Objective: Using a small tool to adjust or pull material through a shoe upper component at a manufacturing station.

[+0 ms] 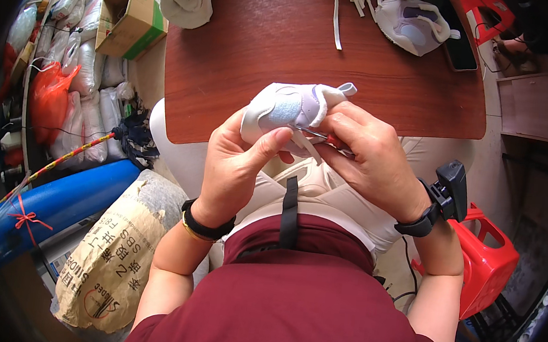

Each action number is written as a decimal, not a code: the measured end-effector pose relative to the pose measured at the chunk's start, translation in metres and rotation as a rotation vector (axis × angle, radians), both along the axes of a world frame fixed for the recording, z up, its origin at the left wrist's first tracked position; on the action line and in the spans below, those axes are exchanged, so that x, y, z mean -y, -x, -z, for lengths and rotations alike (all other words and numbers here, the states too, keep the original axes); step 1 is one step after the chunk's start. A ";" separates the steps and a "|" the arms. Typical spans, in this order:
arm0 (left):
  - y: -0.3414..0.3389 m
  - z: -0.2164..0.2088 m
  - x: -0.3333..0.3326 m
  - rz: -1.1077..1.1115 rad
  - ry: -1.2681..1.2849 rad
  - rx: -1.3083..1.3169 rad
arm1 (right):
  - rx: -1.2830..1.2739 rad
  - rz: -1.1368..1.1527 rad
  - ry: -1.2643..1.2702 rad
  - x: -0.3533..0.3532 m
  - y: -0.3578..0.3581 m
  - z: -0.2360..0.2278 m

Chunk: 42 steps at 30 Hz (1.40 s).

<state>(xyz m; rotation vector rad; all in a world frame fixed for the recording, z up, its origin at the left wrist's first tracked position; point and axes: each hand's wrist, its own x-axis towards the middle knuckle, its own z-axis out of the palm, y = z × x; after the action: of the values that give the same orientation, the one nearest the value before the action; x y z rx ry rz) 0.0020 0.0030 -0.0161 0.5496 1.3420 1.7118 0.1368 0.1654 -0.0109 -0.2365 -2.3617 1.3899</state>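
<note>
Above my lap, near the table's front edge, my left hand (236, 161) is closed on a small white shoe upper (284, 108) with pale blue and lilac patches and a heel loop. Its thumb presses on the near side. My right hand (368, 150) grips small scissors (311, 133); their thin metal blades lie against the upper's lower edge, and a bit of red handle shows between the fingers. From that edge a narrow white strip (313, 150) hangs down. My right fingers also touch the heel end of the upper. The fingers of my left hand behind it are mostly hidden.
On the brown table (243, 70) lie another shoe upper (414, 27), a dark phone (460, 50), cut white strips (337, 27) and rolled white pieces (188, 0). A carton (131, 18) and stacked bags stand left; a red stool (484, 261) stands right.
</note>
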 end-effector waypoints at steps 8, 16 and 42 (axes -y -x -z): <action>0.002 -0.005 -0.009 0.049 0.118 0.123 | -0.120 0.128 -0.471 0.004 -0.007 0.008; 0.004 -0.001 -0.010 0.062 0.123 0.202 | 0.032 0.099 -0.028 0.001 -0.010 -0.005; -0.001 -0.002 -0.021 -0.009 0.107 0.009 | 0.268 0.074 1.080 -0.005 -0.004 -0.005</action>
<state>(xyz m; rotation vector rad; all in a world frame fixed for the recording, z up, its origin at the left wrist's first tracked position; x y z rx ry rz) 0.0029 0.0239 -0.0136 0.4758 1.4223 1.6373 0.1403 0.1707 -0.0061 -0.8118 -1.4859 2.5703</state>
